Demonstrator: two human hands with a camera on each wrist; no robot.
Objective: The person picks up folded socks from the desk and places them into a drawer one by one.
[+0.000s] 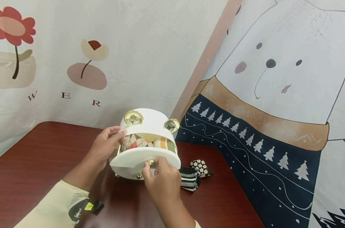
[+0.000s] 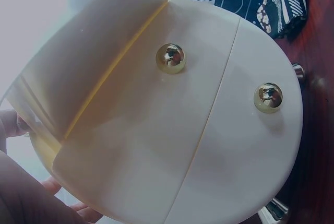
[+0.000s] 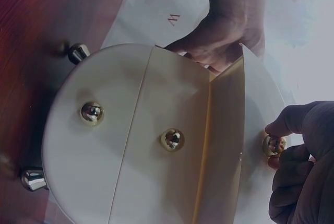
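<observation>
A small round white drawer box [image 1: 149,125] with gold ornaments on top stands on the dark red table [image 1: 41,158]. Its top drawer [image 1: 132,161] is pulled out and holds rolled patterned socks [image 1: 135,141] and a striped roll [image 1: 165,144]. My right hand [image 1: 153,166] pinches the drawer's gold knob [image 1: 151,162], which also shows in the right wrist view as the knob [image 3: 274,145] between thumb and fingers [image 3: 292,122]. My left hand [image 1: 116,134] grips the box's left side; it appears behind the box as the left hand [image 3: 229,31]. Lower drawer knobs [image 2: 170,58] stay flush.
Two folded socks lie on the table just right of the box: a black-and-white striped one [image 1: 189,178] and a flowered one [image 1: 199,167]. Printed cloth backdrops hang close behind and to the right [image 1: 274,126]. The box stands on short metal feet [image 3: 32,178].
</observation>
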